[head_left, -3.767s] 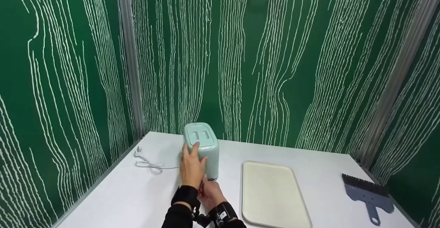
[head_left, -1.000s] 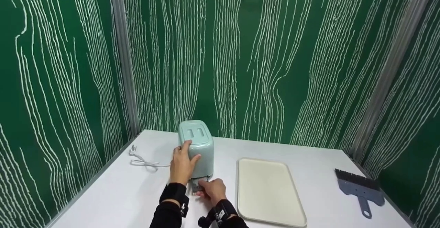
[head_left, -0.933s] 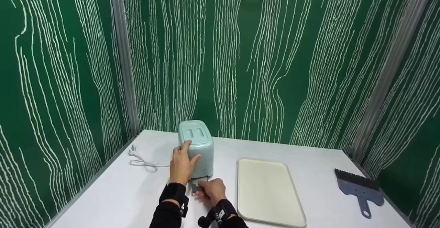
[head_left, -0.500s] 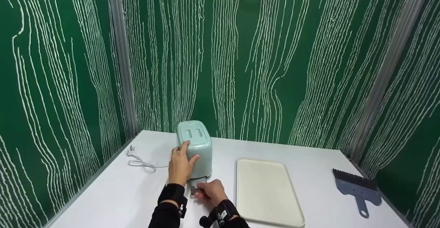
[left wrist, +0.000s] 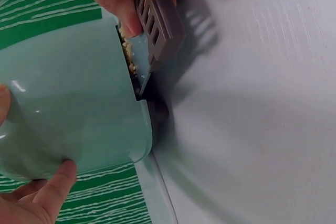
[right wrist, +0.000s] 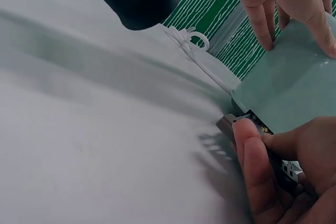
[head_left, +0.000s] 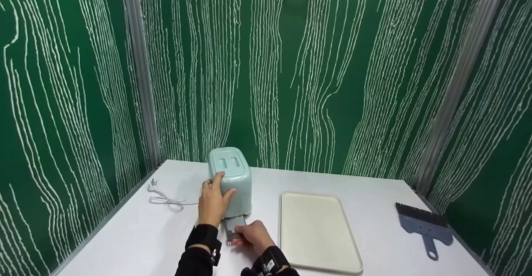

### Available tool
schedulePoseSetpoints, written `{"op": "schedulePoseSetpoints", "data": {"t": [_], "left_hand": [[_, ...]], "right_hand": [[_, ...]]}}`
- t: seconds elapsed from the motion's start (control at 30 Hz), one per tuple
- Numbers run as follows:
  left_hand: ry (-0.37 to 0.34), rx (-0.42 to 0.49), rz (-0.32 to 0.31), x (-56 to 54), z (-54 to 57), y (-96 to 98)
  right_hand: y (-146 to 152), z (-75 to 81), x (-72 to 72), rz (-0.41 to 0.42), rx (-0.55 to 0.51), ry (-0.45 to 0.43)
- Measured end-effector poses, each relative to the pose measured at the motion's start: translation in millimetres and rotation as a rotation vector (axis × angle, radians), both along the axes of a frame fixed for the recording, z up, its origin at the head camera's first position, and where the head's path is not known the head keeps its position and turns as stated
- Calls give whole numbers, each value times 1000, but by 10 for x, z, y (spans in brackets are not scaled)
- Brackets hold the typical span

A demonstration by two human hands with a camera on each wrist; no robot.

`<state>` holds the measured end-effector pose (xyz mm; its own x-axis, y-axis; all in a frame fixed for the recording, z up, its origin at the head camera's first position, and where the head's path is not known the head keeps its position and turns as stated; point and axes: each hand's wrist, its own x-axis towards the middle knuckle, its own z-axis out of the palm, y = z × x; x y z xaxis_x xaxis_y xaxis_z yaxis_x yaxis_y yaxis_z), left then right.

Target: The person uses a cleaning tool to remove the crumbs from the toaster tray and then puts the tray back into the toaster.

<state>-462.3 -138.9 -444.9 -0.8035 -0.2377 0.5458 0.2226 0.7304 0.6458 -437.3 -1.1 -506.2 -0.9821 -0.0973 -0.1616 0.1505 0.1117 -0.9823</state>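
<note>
On bench [head_left: 137, 234] stood toaster [head_left: 240, 186]; crumb tray [head_left: 231, 225] protruded before it, cord [head_left: 169, 202] lay left, serving tray [head_left: 318, 232] right, brush [head_left: 424, 226] farthest right.

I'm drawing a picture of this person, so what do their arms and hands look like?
The left hand and right hand are bare, with no gloves. Both arms have black sleeves. There's a wide black band on the left wrist and another on the right wrist, each with a small dark gadget. The right one shows a little white mark.
</note>
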Motion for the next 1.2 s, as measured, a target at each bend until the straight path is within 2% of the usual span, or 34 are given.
{"op": "schedulePoseSetpoints", "data": {"t": [0.17, 0.4, 0.77, 1.03, 1.2], "left_hand": [[9, -5, -2, 23, -18, -8], [66, -11, 6, 11, -23, 0], [4, -16, -10, -20, -34, -15], [-12, 0, -18, -17, -21, -13], [5, -6, -18, -13, -32, -9]], "right_hand": [[18, -11, 43, 19, -18, 2], [64, -18, 77, 30, -19, 20], [92, -80, 81, 47, -11, -7], [128, -56, 145, 43, 2, -23], [136, -70, 173, 36, 2, -17]]}}
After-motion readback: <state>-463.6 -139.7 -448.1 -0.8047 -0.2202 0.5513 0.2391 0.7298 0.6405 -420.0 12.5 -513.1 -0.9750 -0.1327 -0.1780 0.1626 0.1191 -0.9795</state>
